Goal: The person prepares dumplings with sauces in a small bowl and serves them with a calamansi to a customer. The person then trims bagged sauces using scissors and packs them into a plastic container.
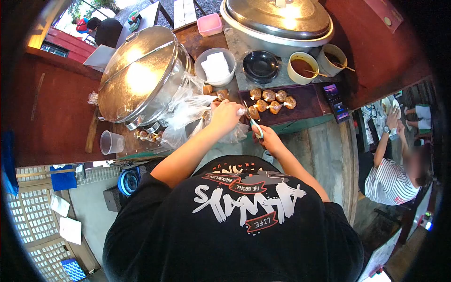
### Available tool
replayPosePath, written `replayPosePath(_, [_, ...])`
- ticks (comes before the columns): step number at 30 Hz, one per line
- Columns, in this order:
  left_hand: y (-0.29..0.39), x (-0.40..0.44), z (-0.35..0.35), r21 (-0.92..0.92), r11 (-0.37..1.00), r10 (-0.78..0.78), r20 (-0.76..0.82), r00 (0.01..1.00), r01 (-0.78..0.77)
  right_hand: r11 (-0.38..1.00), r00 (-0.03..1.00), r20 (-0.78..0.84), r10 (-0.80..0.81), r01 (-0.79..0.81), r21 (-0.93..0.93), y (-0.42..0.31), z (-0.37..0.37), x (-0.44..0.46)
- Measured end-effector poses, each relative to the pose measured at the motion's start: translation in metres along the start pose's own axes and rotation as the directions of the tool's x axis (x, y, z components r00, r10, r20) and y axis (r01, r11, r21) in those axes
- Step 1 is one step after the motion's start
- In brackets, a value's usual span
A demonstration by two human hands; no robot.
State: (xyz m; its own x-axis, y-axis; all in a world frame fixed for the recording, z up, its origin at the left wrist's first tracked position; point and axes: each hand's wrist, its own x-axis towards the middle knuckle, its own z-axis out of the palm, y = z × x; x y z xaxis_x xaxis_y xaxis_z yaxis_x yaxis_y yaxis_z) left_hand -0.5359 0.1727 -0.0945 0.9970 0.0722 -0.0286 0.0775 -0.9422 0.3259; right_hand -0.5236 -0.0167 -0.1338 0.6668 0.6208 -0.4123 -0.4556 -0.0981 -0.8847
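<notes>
Black, white-lettered cotton T-shirt [253, 207] nearest; left hand [225, 116] pinches twisted clear plastic [241, 112], right hand [269, 139] grips pale-handled metal scissors [255, 126] angled forward-left beside it.

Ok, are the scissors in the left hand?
No, the scissors are in the grip of the right hand, while the left hand pinches clear plastic.

Daylight upper left | glare on metal lids [137, 74] | fisheye-warped, black corners
</notes>
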Motion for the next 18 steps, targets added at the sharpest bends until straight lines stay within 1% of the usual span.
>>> replayPosePath(1, [0.002,-0.001,-0.002,0.015,1.0,-0.001,0.002,1.0,0.001,0.999,0.999,-0.013,-0.041,0.042,0.02,0.0,0.002,0.0])
replayPosePath(5, [0.001,0.0,-0.004,0.054,0.998,0.025,0.016,1.0,-0.026,0.996,0.998,-0.003,-0.062,0.061,-0.059,0.022,-0.006,0.015])
replayPosePath(7, [-0.012,0.0,0.005,-0.019,0.995,0.096,0.017,0.995,-0.096,0.992,0.997,0.013,-0.072,0.073,-0.098,0.033,-0.009,0.02])
replayPosePath(8, [-0.02,0.0,0.011,-0.057,0.99,0.131,0.014,0.991,-0.13,0.997,0.998,0.01,-0.057,0.057,-0.053,0.034,-0.01,0.019])
replayPosePath(10, [-0.015,-0.004,-0.001,-0.152,0.988,0.013,0.028,1.0,-0.008,0.999,1.0,0.012,-0.027,0.027,0.04,0.013,-0.004,0.005])
replayPosePath(11, [-0.011,-0.007,-0.01,-0.197,0.979,-0.047,0.039,0.998,0.054,0.996,0.999,0.015,-0.043,0.042,0.084,0.008,-0.003,0.0])
replayPosePath(13, [-0.011,-0.009,-0.037,-0.084,0.99,-0.114,0.006,0.994,0.114,0.982,0.997,0.016,-0.074,0.07,0.174,-0.002,-0.004,-0.009])
replayPosePath(14, [-0.015,-0.01,-0.046,-0.029,0.989,-0.145,-0.012,0.989,0.144,0.984,0.997,0.039,-0.066,0.059,0.168,-0.008,-0.007,-0.014])
replayPosePath(17, [-0.032,-0.009,-0.056,0.121,0.974,-0.163,-0.207,0.965,0.191,0.984,0.998,0.06,-0.011,0.0,0.176,-0.001,-0.015,-0.013])
replayPosePath(18, [-0.042,-0.005,-0.054,0.22,0.954,-0.169,-0.164,0.972,0.203,0.986,0.998,0.062,-0.007,-0.004,0.168,0.0,-0.015,-0.013])
